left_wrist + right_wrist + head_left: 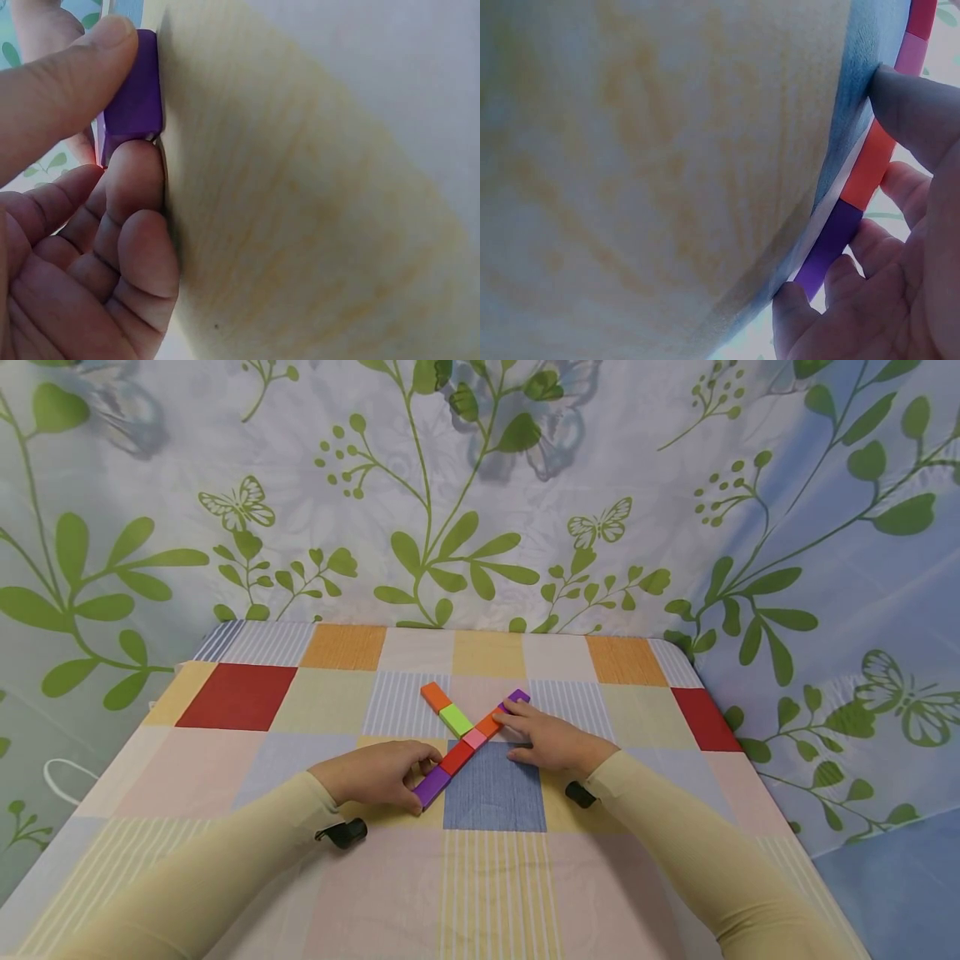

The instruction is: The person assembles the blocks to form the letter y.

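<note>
A Y-shaped line of coloured blocks lies on the cloth. Its long row runs from a near purple block (432,787) through a red block (457,758), a pink block (475,739) and an orange block (489,724) to a far purple block (519,696). A green block (455,721) and a second orange block (434,696) branch off to the far left. My left hand (382,774) pinches the near purple block between thumb (112,34) and curled fingers. Spread fingers of my right hand (551,739) touch the row's far end, at the orange and purple blocks.
A patchwork-patterned cloth (375,877) covers the table. Behind and to the right hangs a curtain (480,485) with green leaves and butterflies. A white cord loop (63,777) shows beyond the left edge. Small black pieces (348,833) sit under both wrists.
</note>
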Demonstrator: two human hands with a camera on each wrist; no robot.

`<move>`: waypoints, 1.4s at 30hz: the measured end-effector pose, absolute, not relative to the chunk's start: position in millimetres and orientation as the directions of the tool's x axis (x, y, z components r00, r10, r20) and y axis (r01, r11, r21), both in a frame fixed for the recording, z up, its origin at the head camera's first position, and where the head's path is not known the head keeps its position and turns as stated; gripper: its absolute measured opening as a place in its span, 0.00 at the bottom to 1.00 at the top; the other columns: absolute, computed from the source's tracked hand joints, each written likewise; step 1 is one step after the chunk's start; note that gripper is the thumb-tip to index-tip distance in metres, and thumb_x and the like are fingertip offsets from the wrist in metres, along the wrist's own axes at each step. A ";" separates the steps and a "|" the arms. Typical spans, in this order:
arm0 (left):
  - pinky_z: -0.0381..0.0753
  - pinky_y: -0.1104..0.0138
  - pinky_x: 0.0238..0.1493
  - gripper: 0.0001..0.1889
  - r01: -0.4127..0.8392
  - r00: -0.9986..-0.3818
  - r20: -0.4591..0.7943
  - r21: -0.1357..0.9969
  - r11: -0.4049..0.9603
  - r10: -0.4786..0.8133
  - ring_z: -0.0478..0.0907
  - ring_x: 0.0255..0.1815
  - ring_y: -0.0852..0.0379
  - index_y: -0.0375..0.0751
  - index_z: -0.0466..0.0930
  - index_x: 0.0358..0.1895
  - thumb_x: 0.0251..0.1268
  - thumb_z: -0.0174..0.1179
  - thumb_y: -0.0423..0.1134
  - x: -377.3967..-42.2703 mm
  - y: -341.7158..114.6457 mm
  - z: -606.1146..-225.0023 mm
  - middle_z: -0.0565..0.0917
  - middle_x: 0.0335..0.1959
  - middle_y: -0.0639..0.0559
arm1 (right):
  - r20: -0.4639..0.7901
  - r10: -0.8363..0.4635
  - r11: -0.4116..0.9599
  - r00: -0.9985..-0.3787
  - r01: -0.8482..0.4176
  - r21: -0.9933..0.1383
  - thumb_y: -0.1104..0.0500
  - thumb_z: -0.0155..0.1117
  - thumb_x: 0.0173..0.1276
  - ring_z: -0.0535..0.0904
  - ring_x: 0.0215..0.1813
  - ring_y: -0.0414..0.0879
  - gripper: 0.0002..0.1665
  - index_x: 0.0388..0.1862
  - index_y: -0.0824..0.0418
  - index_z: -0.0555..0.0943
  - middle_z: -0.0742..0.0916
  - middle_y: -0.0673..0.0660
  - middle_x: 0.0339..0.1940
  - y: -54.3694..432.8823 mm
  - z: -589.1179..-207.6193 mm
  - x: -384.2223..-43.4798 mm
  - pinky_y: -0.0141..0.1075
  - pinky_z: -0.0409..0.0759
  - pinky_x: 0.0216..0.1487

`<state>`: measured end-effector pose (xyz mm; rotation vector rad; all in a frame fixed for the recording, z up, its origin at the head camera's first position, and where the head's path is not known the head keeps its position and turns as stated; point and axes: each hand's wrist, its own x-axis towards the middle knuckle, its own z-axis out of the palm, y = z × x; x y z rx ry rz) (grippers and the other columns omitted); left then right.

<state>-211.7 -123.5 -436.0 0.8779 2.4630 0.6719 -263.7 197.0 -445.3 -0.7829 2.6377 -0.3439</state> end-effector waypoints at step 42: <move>0.79 0.64 0.49 0.34 0.416 -0.706 -0.253 0.608 0.676 0.662 0.76 0.45 0.59 0.46 0.78 0.66 0.54 0.82 0.41 -211.9 -123.1 -435.9 0.81 0.46 0.60 | -0.252 -0.575 0.816 -0.778 -0.522 -0.250 0.47 0.72 0.73 0.64 0.84 0.60 0.44 0.83 0.52 0.67 0.64 0.61 0.86 191.9 -435.9 -266.1 0.54 0.66 0.81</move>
